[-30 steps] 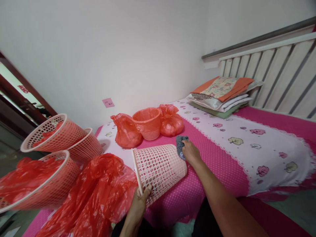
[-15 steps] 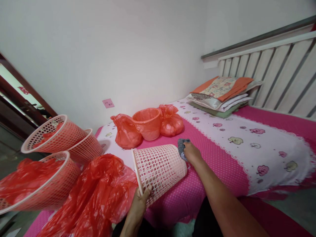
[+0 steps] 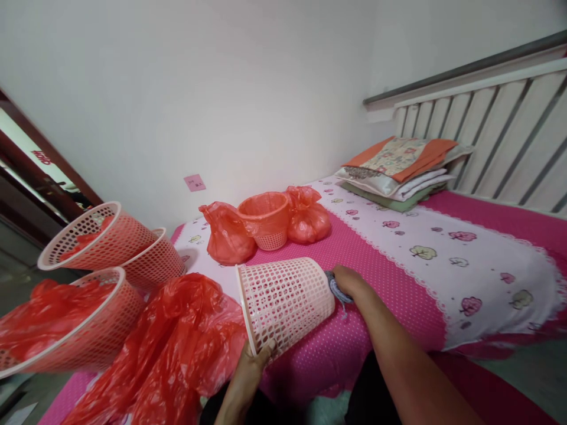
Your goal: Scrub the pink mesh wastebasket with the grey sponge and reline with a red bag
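A pale pink plastic wastebasket (image 3: 286, 304) with a mesh of holes lies on its side on the bed, its mouth toward the left. My left hand (image 3: 254, 363) grips its rim at the lower left, thumb on the outside. In my right hand (image 3: 349, 283) is a grey-blue cloth (image 3: 339, 289), pressed against the basket's base on the right. The fingers of that hand are partly hidden by its back. Beside the basket's mouth lies a heap of crumpled red plastic bags (image 3: 190, 342).
Several pink baskets (image 3: 137, 242) with red bags stand at the left. Behind, a red-lined basket (image 3: 270, 239) sits between two filled red bags (image 3: 228, 236). Folded bedding (image 3: 398, 168) lies by the radiator (image 3: 500, 130). The pink bedspread (image 3: 376, 254) covers the bed.
My right hand has moved with the cloth from the upper edge of the basket's base down to its middle. The left hand keeps its hold on the rim.
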{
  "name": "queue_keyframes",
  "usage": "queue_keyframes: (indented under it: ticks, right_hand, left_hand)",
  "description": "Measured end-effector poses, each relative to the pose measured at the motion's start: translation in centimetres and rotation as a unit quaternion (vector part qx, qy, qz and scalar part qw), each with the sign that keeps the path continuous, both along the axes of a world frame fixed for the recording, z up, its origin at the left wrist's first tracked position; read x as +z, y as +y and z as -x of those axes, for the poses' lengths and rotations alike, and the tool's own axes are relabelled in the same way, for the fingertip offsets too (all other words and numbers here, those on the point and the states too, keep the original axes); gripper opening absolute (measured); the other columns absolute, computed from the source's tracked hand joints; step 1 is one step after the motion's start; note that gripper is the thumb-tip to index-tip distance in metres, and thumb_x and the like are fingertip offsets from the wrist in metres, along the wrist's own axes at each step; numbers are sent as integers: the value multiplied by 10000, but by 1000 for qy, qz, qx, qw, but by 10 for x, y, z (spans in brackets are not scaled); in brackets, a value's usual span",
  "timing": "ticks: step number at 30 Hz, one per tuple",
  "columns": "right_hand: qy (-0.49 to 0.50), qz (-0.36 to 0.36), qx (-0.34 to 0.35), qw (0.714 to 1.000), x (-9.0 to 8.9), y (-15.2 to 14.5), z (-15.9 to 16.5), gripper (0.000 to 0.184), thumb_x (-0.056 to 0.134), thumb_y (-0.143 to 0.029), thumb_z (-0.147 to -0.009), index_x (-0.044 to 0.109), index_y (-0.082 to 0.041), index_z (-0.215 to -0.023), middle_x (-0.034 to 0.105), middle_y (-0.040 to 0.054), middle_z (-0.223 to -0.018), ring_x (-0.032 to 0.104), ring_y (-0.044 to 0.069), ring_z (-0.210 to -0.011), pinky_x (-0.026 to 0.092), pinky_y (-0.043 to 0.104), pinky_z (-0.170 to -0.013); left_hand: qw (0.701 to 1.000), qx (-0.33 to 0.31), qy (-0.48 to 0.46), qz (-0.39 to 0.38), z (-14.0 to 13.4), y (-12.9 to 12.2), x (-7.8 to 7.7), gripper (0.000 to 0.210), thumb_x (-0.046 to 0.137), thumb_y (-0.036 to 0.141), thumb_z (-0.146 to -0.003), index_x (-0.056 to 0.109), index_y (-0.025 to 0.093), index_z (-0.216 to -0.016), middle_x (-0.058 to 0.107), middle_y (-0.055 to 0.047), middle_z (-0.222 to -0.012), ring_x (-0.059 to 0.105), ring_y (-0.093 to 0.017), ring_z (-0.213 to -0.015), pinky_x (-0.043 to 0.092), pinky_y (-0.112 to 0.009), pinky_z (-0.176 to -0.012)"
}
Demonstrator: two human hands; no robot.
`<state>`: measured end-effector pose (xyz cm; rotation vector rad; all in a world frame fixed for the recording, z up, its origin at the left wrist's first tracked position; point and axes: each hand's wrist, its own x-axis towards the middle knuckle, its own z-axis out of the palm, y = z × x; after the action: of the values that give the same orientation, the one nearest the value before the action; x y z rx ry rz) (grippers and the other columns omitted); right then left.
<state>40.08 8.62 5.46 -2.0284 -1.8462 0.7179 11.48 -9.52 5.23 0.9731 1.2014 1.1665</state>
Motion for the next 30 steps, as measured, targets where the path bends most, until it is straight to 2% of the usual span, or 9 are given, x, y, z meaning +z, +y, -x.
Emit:
queue_keyframes:
  ticks: [4, 11, 15, 18, 20, 23, 26, 30]
  right_hand:
    - [13, 6, 17, 1000, -1, -1, 0, 332, 506, -227, -945, 811, -108, -890, 803, 195, -940, 709, 241, -795, 435, 300, -697]
    - [34, -17, 17, 999, -10, 4, 1, 352, 482, -210, -928, 823, -122, -921, 809, 172, -938, 717, 248, -815, 453, 313, -729]
    - [43, -53, 6, 998, -17, 8, 2, 339, 487, -208, -930, 811, -128, -879, 807, 170, -935, 720, 252, -805, 458, 315, -717]
    - [55, -109, -9, 993, -17, 10, 4, 336, 472, -170, -925, 805, -153, -966, 804, 155, -969, 728, 255, -850, 475, 323, -750]
    - [69, -162, -24, 984, -13, 12, 5, 386, 453, -130, -915, 778, -172, -1119, 791, 153, -1075, 731, 254, -938, 494, 330, -809]
    - [101, -250, -43, 962, -6, 14, 6, 451, 429, -134, -926, 702, -180, -1282, 731, 157, -1272, 699, 255, -1116, 512, 351, -936]
    - [142, -318, -46, 936, 0, 15, 8, 431, 434, -168, -925, 683, -180, -1277, 710, 139, -1326, 662, 257, -1210, 505, 385, -1035]
    - [183, -358, -22, 915, 1, 14, 13, 376, 487, -206, -898, 697, -205, -1209, 752, 107, -1230, 699, 250, -1132, 542, 410, -1011]
  left_hand:
    - [1000, 9, 6, 7, 6, 1, -7, 661, 908, 574, -653, 786, 171, -1163, 781, -151, -1255, 696, -392, -1228, 458, -587, -1178]
    - [1000, -16, 16, -1, 7, 0, -9, 611, 863, 579, -725, 789, 181, -1182, 771, -149, -1279, 684, -388, -1252, 441, -594, -1189]
    - [1000, -25, 16, -9, 10, 1, -17, 574, 839, 566, -765, 788, 183, -1189, 769, -150, -1285, 688, -375, -1251, 436, -579, -1195]
    - [1000, -12, 23, -12, 12, 5, -23, 596, 845, 593, -747, 792, 193, -1187, 775, -148, -1271, 678, -378, -1267, 438, -577, -1193]
    - [999, 3, 29, -14, 13, 9, -24, 619, 859, 611, -719, 798, 197, -1176, 781, -148, -1256, 677, -384, -1267, 446, -578, -1186]
    - [999, -8, 30, -29, 12, 13, -21, 631, 855, 627, -711, 805, 183, -1158, 783, -157, -1246, 689, -388, -1245, 449, -576, -1184]
    - [999, -13, 37, -34, 12, 15, -20, 667, 844, 647, -711, 796, 170, -1175, 778, -168, -1254, 684, -390, -1251, 430, -584, -1198]
    - [998, 14, 51, -32, 11, 11, -30, 703, 849, 631, -711, 764, 175, -1240, 760, -167, -1296, 642, -393, -1315, 414, -590, -1210]
